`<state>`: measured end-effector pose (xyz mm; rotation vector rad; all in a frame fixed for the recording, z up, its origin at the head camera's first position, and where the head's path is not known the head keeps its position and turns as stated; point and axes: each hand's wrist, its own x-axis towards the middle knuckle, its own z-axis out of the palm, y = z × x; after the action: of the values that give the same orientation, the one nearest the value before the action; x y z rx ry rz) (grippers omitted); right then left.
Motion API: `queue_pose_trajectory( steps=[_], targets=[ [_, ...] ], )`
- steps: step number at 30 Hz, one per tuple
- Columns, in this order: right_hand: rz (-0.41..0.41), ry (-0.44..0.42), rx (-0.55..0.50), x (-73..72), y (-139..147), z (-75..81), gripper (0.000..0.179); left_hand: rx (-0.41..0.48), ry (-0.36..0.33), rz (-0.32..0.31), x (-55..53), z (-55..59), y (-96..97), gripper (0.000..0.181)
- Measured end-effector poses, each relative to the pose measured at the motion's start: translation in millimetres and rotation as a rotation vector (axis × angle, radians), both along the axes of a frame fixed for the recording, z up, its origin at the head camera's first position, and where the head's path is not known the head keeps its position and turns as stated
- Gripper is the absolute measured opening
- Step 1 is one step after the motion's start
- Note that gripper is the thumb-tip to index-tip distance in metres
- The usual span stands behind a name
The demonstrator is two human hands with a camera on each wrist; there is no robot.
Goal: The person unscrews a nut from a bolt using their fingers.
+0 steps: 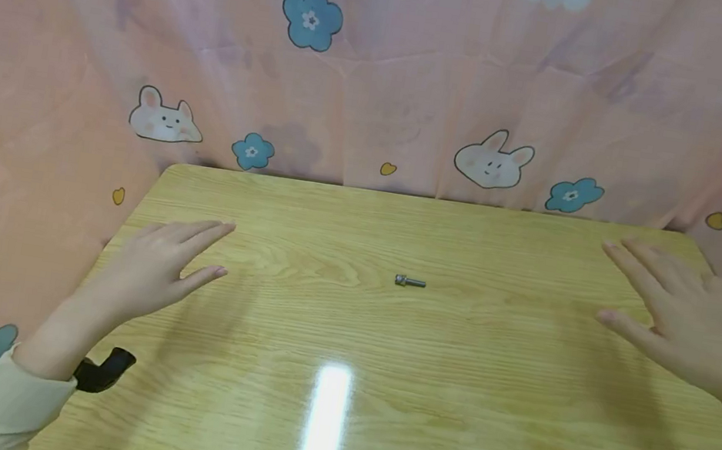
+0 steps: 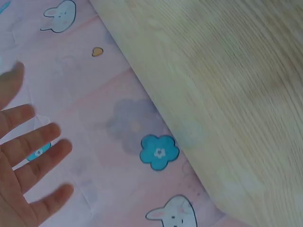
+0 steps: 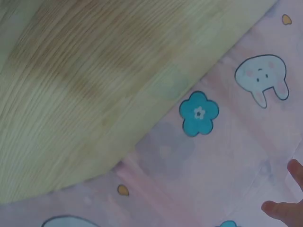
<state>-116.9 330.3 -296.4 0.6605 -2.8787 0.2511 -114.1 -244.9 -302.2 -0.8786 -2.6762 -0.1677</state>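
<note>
A small grey metal bolt [image 1: 410, 281] lies on its side near the middle of the wooden table [image 1: 290, 323], its thicker head to the left and its shank to the right. To the left of it, my left hand [image 1: 151, 268] is held over the table with the fingers straight and the thumb apart. That same left hand [image 2: 19, 175] shows spread fingers in the left wrist view. Far to the bolt's right, my right hand [image 1: 689, 325] hovers with fingers extended and nothing in it. Only a few fingertips [image 3: 284, 210] of it appear in the right wrist view.
A pink cloth [image 1: 381, 88] printed with flowers, clouds and rabbits hangs behind the table and along both sides. Dark curved wrist pieces [image 1: 104, 371] stick out beside both forearms. Bright light reflects off the table's near part.
</note>
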Motion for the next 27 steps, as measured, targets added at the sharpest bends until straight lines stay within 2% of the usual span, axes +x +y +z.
queue_pose_trajectory(
  steps=[3, 6, 9, 12, 15, 23, 27],
  targets=[
    [0.017, -0.019, -0.086, -4.8, -8, -0.9, 0.072, 0.072, -0.009, -0.036, -1.7, -3.1, 7.3, 0.041],
    [0.028, -0.071, -0.15, -10.1, -16, -3.4, 0.063, 0.122, -0.06, -0.026, -4.8, -7.8, 16.0, 0.036],
    [0.048, -0.084, -0.172, -15.1, -25, -8.2, 0.059, 0.185, -0.091, -0.038, -10.5, -16.0, 27.9, 0.033],
    [0.11, -0.034, -0.159, -19.6, -33, -14.5, 0.054, 0.246, -0.098, -0.075, -16.6, -25.6, 42.5, 0.029],
    [0.162, -0.032, -0.166, -23.7, -41, -21.1, 0.048, 0.288, -0.107, -0.098, -21.7, -34.4, 57.3, 0.025],
    [0.171, -0.111, -0.209, -29.9, -59, -34.3, 0.039, 0.298, -0.144, -0.15, -31.9, -60.0, 87.4, 0.023],
    [0.176, -0.139, -0.235, -34.7, -68, -38.9, 0.039, 0.307, -0.154, -0.17, -35.0, -66.8, 97.9, 0.026]
  ],
)
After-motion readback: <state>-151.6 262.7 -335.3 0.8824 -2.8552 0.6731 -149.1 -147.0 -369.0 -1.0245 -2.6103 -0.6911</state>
